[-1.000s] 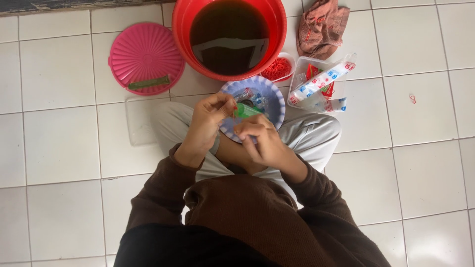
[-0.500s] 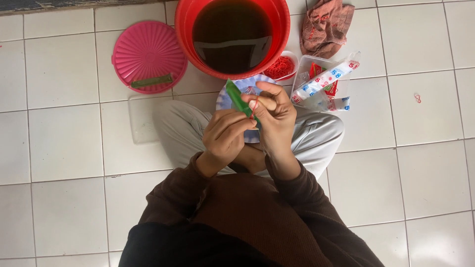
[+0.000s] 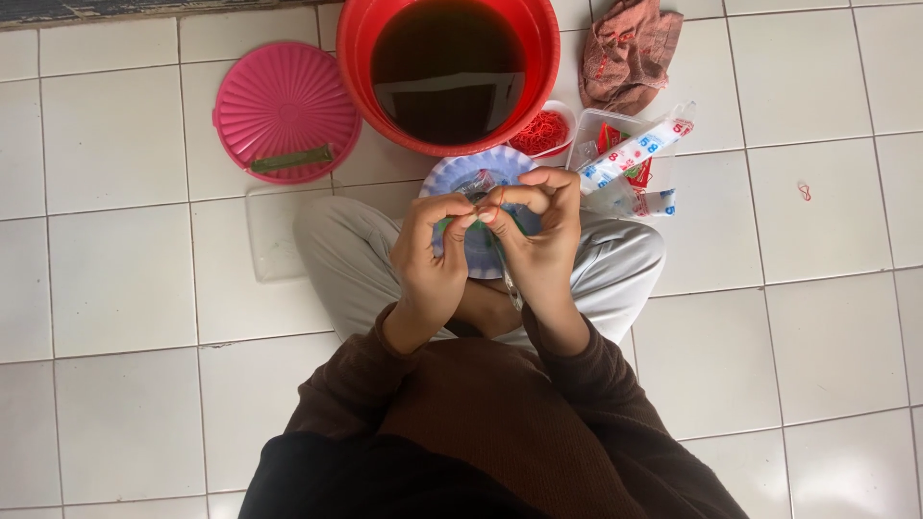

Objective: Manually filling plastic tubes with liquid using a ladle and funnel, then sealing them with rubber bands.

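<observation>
I sit cross-legged on white floor tiles. My left hand and my right hand meet fingertip to fingertip over my lap. Both pinch a thin clear plastic packet with green filling, whose clear top sticks up between the fingers. Most of the packet is hidden by my fingers. Under the hands lies a blue and white plate, resting against my legs.
Ahead stands a red bucket of dark liquid. To its left lies a pink ribbed lid with a green packet on it. To the right sit a small bowl of red rubber bands, a clear tub of plastic wrappers and a pinkish cloth.
The hands have come together lower over the plate. The green packet, which stood out above the fingers, is now mostly covered by them.
</observation>
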